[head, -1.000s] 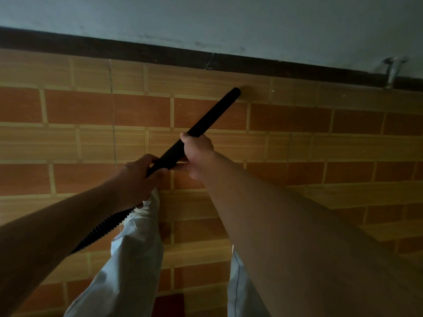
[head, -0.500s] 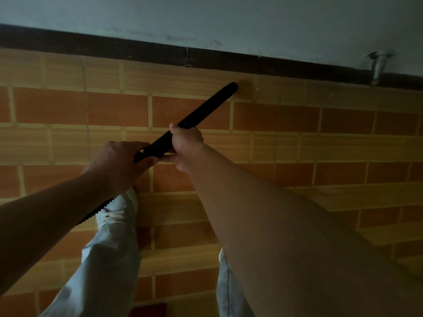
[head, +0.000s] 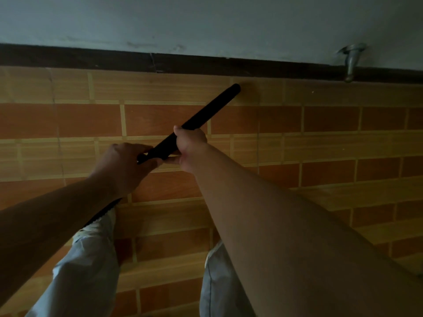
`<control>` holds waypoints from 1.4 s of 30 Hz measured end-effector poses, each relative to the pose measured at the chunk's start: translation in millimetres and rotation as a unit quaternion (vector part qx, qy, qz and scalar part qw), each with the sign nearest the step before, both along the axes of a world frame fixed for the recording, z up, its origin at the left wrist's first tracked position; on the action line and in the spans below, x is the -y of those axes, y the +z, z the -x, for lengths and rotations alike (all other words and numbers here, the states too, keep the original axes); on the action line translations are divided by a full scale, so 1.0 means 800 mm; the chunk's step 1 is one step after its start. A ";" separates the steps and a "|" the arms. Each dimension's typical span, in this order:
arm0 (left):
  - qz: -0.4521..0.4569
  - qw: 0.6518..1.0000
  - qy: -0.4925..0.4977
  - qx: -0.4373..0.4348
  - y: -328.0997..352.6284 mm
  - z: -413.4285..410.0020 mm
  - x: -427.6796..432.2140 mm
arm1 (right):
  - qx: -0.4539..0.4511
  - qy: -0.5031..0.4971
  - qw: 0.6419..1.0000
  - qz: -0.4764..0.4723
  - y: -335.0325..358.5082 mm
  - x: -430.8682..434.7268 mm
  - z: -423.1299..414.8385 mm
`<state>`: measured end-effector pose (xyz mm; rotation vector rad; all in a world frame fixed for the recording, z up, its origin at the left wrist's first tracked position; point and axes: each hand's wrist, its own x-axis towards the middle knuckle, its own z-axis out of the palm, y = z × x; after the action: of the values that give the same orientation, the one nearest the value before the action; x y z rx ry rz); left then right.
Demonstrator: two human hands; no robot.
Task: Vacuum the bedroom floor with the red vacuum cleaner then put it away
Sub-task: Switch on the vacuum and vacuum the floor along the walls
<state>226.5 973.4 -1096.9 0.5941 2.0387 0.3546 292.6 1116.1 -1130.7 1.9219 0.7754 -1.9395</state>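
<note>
A black vacuum tube (head: 206, 113) slants from lower left to upper right over the tiled floor (head: 320, 145). Its tip (head: 234, 88) rests on the floor close to the dark skirting board. My right hand (head: 190, 143) is closed around the tube's middle. My left hand (head: 123, 165) grips the tube's lower end just behind it, where the ribbed black hose (head: 100, 213) runs down under my left forearm. The red vacuum body is out of view.
A dark skirting board (head: 114, 59) runs along the foot of a pale wall (head: 206, 24). A small metal fitting (head: 351, 62) sticks out of the wall at upper right. My legs in light trousers (head: 87, 271) and one white shoe (head: 100, 225) stand below.
The view has shifted left along the wall. Both hands and the tube have stayed together, with the tip still near the skirting board.
</note>
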 end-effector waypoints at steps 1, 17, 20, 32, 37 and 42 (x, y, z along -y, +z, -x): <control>-0.002 1.000 0.002 0.001 -0.001 -0.001 -0.007 | -0.004 0.003 1.000 -0.003 0.000 -0.008 -0.001; 0.022 0.999 0.025 0.021 0.012 -0.048 -0.070 | -0.011 0.000 1.000 0.003 -0.010 -0.063 -0.047; 0.023 0.999 0.035 0.024 0.011 -0.055 -0.087 | -0.012 0.005 1.000 -0.002 -0.012 -0.079 -0.056; 0.056 0.997 0.045 0.027 0.016 -0.137 -0.121 | 0.007 0.058 0.998 -0.007 -0.034 -0.112 -0.126; 0.030 0.998 0.048 0.010 0.008 -0.123 -0.163 | 0.005 0.058 0.998 -0.013 -0.024 -0.162 -0.111; 0.012 0.997 0.061 0.036 0.007 -0.118 -0.171 | 0.029 0.059 0.998 -0.007 -0.008 -0.170 -0.109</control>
<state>320.9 1110.3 -1091.2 0.4380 2.0109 0.4174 380.0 1252.4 -1137.1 1.8880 0.8678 -1.8052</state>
